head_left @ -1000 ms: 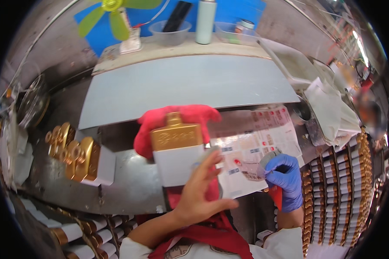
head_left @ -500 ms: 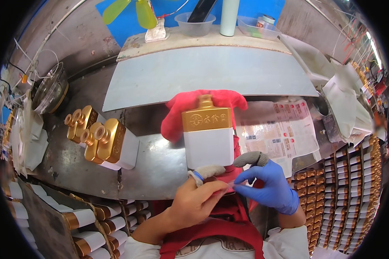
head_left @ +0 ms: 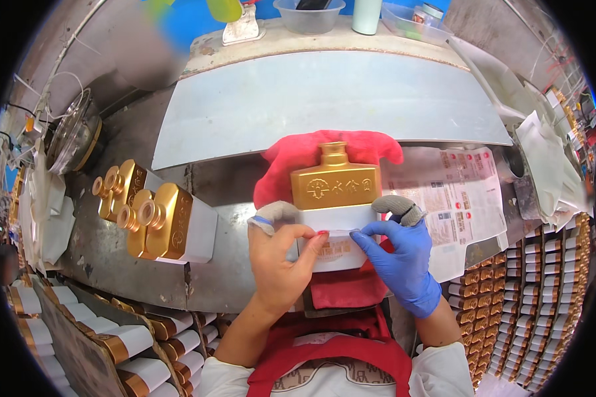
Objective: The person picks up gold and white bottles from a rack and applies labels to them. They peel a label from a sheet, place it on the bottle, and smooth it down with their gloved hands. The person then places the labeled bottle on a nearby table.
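Note:
In front of me a flat flask-shaped bottle, gold on its shoulders and neck and white below, lies tilted on a red cloth. A thin clear film decal with gold print lies against its white front. My left hand, bare but for a grey knit finger cover, pinches the film's upper left corner. The upper right corner is pinched by my right hand, in a blue glove with a similar grey finger cover. Both covered index fingers rest beside the bottle's sides.
Several gold-and-white bottles lie at the left of the metal table. A sheet of printed decals is at the right. Beyond stands a pale sloping board. Racks of bottles fill the lower right, with more bottles at lower left.
Both hands have moved up from below the bottle onto its white front, bringing the film decal with them. They are now farther apart, one at each upper corner.

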The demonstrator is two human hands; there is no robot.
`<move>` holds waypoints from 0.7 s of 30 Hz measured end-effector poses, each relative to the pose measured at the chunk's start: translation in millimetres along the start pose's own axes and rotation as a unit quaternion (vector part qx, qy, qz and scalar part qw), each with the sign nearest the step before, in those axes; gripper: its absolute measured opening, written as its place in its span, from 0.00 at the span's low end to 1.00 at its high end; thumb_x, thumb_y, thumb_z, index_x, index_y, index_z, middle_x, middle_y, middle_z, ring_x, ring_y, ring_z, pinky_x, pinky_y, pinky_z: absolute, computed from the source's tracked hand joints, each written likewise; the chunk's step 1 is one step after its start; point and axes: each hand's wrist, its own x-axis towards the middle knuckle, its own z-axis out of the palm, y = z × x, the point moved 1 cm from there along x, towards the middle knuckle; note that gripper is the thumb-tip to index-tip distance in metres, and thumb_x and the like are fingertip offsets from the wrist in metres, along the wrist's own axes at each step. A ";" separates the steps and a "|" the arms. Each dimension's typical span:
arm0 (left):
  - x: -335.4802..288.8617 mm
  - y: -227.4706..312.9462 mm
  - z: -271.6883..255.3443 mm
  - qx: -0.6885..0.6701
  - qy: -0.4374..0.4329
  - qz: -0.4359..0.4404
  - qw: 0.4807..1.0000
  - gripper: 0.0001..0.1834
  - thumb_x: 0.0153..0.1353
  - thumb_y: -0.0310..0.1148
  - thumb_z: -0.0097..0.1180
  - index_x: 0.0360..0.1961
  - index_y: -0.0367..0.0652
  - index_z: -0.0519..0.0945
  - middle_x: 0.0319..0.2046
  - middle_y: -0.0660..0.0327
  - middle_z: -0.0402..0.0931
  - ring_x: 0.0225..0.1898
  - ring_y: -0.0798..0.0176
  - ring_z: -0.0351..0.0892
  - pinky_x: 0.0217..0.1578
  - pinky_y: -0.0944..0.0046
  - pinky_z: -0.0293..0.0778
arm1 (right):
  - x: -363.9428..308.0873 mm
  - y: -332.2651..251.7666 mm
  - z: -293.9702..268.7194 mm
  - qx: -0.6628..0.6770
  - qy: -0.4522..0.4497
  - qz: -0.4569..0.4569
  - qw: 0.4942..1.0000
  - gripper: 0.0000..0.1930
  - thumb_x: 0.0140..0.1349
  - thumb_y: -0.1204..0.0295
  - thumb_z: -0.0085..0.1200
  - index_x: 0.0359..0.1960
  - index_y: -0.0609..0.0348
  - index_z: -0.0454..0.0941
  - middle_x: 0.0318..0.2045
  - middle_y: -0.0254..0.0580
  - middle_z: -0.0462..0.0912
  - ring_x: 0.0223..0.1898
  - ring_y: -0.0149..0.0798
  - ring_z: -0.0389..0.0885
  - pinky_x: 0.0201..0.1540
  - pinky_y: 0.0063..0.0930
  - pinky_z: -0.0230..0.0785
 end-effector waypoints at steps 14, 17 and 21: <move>-7.1 -16.5 13.7 -0.131 -0.082 -0.044 0.987 0.51 0.54 0.32 0.63 0.68 0.31 0.39 0.61 0.45 0.56 0.58 0.51 0.67 0.57 0.58 0.64 | -9.9 28.1 -5.0 0.202 -0.069 0.236 0.948 0.37 0.40 0.72 0.70 0.58 0.59 0.69 0.45 0.36 0.77 0.25 0.20 0.66 0.30 0.15 0.64; -12.3 -16.0 25.3 -0.248 -0.121 -0.128 0.953 0.51 0.58 0.23 0.56 0.69 0.38 0.29 0.62 0.47 0.55 0.56 0.55 0.69 0.54 0.58 0.69 | -12.7 25.3 -0.1 0.196 -0.109 0.249 0.942 0.43 0.39 0.69 0.71 0.61 0.60 0.66 0.48 0.38 0.76 0.27 0.22 0.67 0.32 0.17 0.66; -5.1 -14.9 27.4 -0.308 -0.126 -0.139 0.933 0.49 0.60 0.24 0.54 0.68 0.34 0.30 0.62 0.46 0.55 0.57 0.56 0.67 0.55 0.60 0.66 | -10.7 24.0 9.5 0.163 -0.108 0.291 0.936 0.43 0.40 0.66 0.71 0.60 0.64 0.66 0.44 0.38 0.77 0.28 0.23 0.67 0.32 0.17 0.65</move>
